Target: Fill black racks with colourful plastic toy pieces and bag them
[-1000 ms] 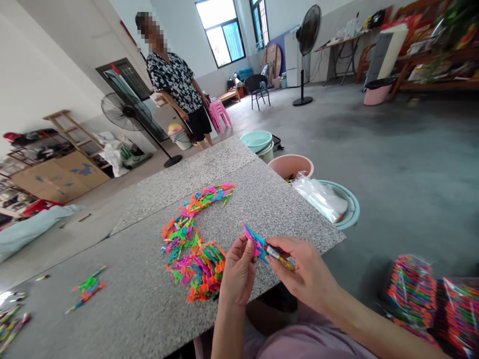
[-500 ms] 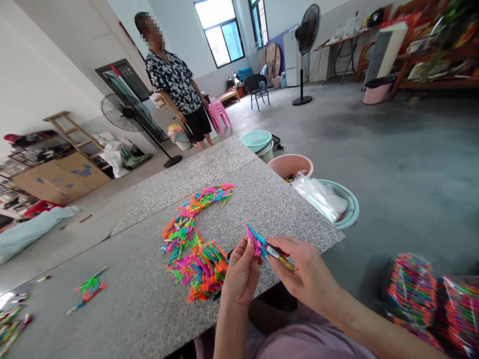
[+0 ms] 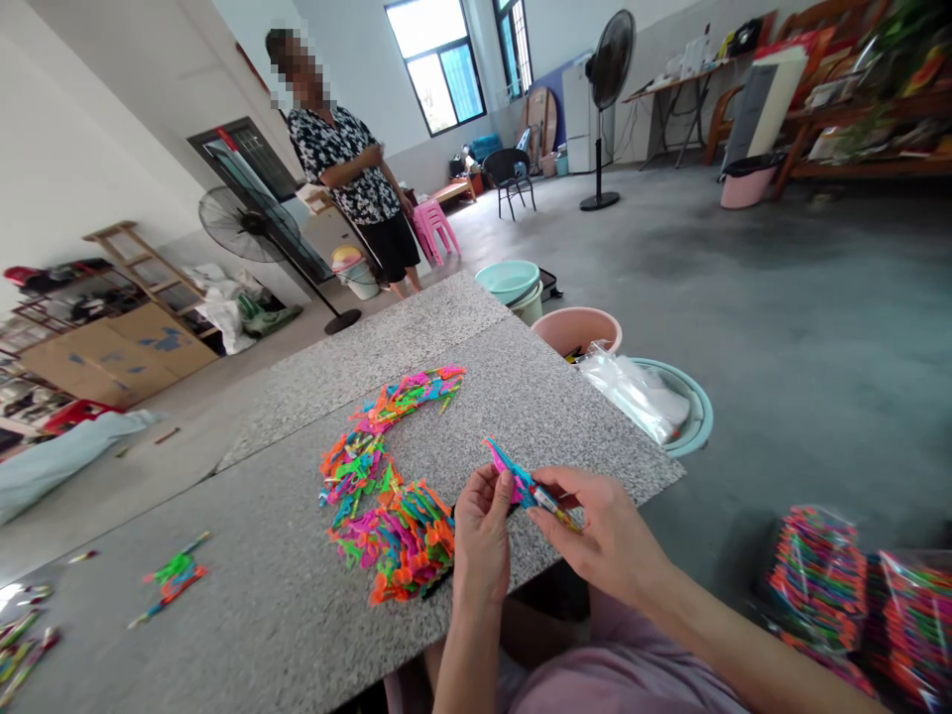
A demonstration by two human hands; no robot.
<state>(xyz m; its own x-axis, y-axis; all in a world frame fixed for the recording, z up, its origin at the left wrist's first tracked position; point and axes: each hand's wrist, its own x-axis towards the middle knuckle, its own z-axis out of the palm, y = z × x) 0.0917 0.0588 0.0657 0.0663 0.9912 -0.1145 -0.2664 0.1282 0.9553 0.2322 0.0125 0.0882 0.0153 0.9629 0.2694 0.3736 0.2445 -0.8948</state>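
Note:
Above the table's near edge, a small pink-and-blue plastic toy [image 3: 522,487] with a printed, stick-like part is between my two hands. My left hand [image 3: 482,526] pinches its pink side between thumb and fingers. From the other side, my right hand [image 3: 595,521] is closed around the printed stick end, hiding part of it. Left of my hands, a curved row of similar bright plastic pieces [image 3: 413,540] lies on the speckled stone table [image 3: 283,585]. Farther left are a few joined green, orange and blue pieces [image 3: 177,577] and several loose printed sticks [image 3: 26,650].
Past the table's right edge stand a pink basin [image 3: 578,325] and a light blue basin [image 3: 697,416] with clear plastic bags [image 3: 632,389]. Filled bags of colourful pieces [image 3: 818,580] lie low at the right. A person [image 3: 349,188] stands beyond the table, near a fan [image 3: 253,223].
My left hand has shifted slightly right along the toy, its thumb now higher on the pink part. The standing person has raised one forearm across the chest.

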